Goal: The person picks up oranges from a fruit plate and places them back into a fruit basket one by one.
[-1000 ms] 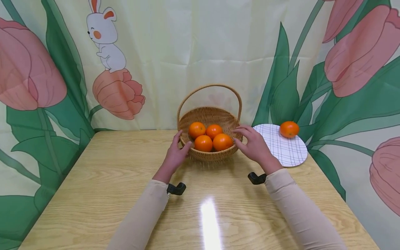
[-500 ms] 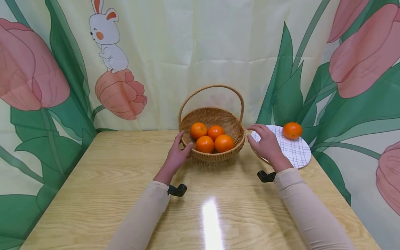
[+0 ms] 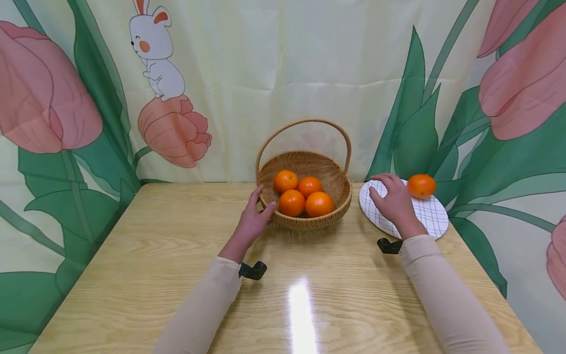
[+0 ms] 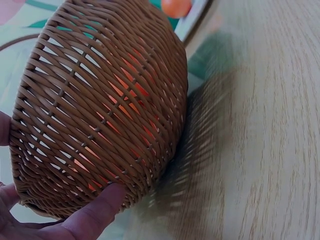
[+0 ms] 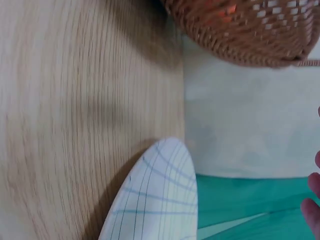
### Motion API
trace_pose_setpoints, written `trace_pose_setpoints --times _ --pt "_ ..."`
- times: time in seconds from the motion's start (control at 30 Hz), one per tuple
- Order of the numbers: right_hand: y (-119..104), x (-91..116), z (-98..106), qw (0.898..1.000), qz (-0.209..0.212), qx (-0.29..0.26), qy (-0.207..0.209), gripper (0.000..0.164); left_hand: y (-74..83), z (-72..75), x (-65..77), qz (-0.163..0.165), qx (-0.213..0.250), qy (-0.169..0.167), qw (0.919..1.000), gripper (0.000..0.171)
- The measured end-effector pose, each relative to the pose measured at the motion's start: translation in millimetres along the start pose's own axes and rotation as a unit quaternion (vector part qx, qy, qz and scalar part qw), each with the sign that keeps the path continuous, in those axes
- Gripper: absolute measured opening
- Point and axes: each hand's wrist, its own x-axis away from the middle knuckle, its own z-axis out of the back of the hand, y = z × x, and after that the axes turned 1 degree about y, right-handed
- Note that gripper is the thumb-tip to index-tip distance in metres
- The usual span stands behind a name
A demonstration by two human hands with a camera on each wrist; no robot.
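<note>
A round wicker basket with a tall arched handle stands near the back of the table. Several oranges lie inside it. My left hand holds the basket's left side; in the left wrist view the thumb presses on the outside of the weave, with other fingers near the rim. My right hand hovers over a white plate with a thin blue grid, its fingers loosely bent and holding nothing. On the plate, just right of that hand, sits a single orange.
A wooden table spreads out in front, with a bright light reflection near its middle. Directly behind it hangs a pale curtain printed with tulips and a rabbit. The plate sits close to the table's right edge.
My right hand has left the basket's right rim and moved right, to above the plate near the single orange. The left hand stays at the basket. The head view has shifted slightly.
</note>
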Motion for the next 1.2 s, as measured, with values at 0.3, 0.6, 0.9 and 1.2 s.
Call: trace_pose_setpoints --times 0.3,0.6,0.9,1.2 --pt "20 -8 6 0.998 -0.065 0.017 -0.017 0.038 -1.7 -0.6 1.0 0.000 0.002 -0.003 1.0000 0.070" --pt "41 -22 16 0.984 -0.161 0.042 -0.057 0.051 -0.3 -1.2 0.7 -0.008 -0.006 0.001 0.9999 0.069" --pt "63 -23 20 0.978 -0.191 0.047 -0.068 0.056 -2.4 -3.8 1.6 -0.007 -0.004 0.001 1.0000 0.068" --pt "75 -26 21 0.974 -0.212 0.050 -0.056 0.058 -1.3 -2.2 3.4 -0.014 -0.015 0.006 0.9998 0.068"
